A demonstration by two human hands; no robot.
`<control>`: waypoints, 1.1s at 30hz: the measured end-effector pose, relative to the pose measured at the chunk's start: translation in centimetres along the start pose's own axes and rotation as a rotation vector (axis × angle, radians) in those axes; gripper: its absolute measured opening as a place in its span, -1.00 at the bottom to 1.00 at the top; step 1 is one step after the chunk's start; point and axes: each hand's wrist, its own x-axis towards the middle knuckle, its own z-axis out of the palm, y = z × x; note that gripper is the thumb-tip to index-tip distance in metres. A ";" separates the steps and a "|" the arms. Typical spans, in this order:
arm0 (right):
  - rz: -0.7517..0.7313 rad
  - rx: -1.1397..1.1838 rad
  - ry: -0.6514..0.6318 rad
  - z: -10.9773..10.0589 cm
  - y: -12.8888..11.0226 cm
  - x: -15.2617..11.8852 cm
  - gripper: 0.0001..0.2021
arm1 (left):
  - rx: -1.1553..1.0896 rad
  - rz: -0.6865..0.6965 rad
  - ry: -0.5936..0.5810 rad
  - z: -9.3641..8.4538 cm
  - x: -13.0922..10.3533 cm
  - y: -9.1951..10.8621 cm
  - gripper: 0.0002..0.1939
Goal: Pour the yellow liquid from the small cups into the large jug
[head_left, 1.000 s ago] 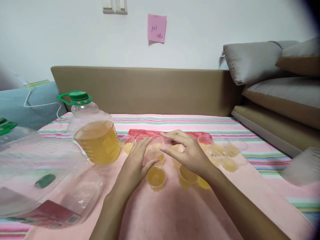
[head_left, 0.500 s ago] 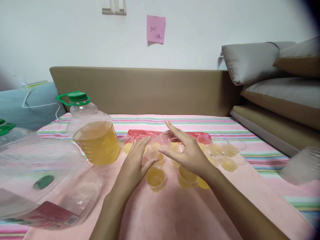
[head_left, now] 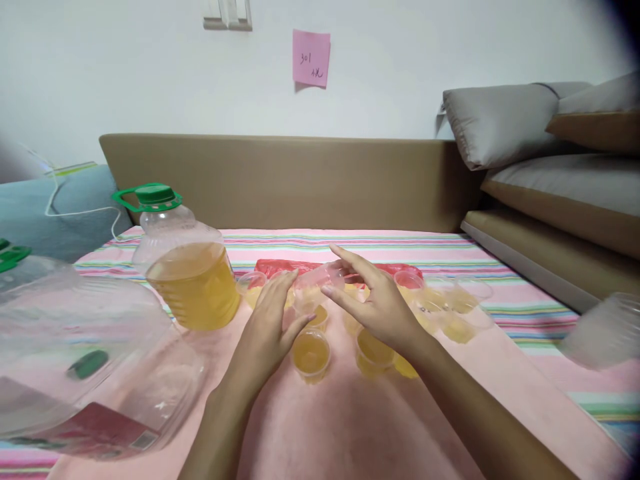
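Two bare hands are observed, the left hand [head_left: 270,323] and the right hand [head_left: 380,307]. The fingers [head_left: 273,293] are recorded as long and slim, with narrow tips. The left forearm [head_left: 225,413] is found uncovered and slender, a small rounded wrist bump [head_left: 213,396] being noted at its outer edge. The right forearm [head_left: 475,397] is likewise seen uncovered, smooth in outline. Fine skin detail is blurred.

A pink sticky note [head_left: 311,59] is on the wall [head_left: 390,73], high beyond the right hand [head_left: 383,305]. Grey-and-brown cushions [head_left: 505,127] are stacked to that hand's right.
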 end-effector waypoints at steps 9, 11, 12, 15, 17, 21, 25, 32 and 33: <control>0.089 -0.019 0.054 0.7 -0.1 -0.1 -0.40 | 0.016 0.013 0.032 0.0 0.1 0.2 -0.27; 0.100 -0.023 0.049 0.7 -0.1 -0.1 -0.41 | 0.005 0.022 0.021 -0.1 0.1 0.1 -0.29; 0.102 -0.028 0.038 0.7 -0.1 -0.1 -0.42 | 0.002 0.026 0.018 -0.1 0.0 0.1 -0.28; 0.101 -0.053 -0.006 0.2 -0.2 0.0 -0.41 | -0.002 0.022 0.016 -0.1 0.0 0.0 -0.25; 0.088 -0.079 -0.041 -0.2 -0.5 0.1 -0.42 | -0.007 0.019 0.020 -0.1 0.0 0.0 -0.23; 0.053 -0.092 -0.051 -0.5 -1.0 0.2 -0.49 | -0.036 0.003 0.013 -0.2 0.2 0.4 -0.20; 0.021 -0.076 0.056 -0.3 -1.1 0.0 -0.45 | -0.015 0.006 0.054 -0.5 0.2 1.0 -0.05; -0.008 -0.127 0.007 -0.2 -0.7 0.0 -0.47 | 0.006 -0.053 0.229 -1.2 0.1 1.6 -0.38; -0.013 -0.136 0.010 -0.2 -0.7 0.0 -0.48 | 0.002 -0.056 0.239 -1.3 0.1 1.6 -0.41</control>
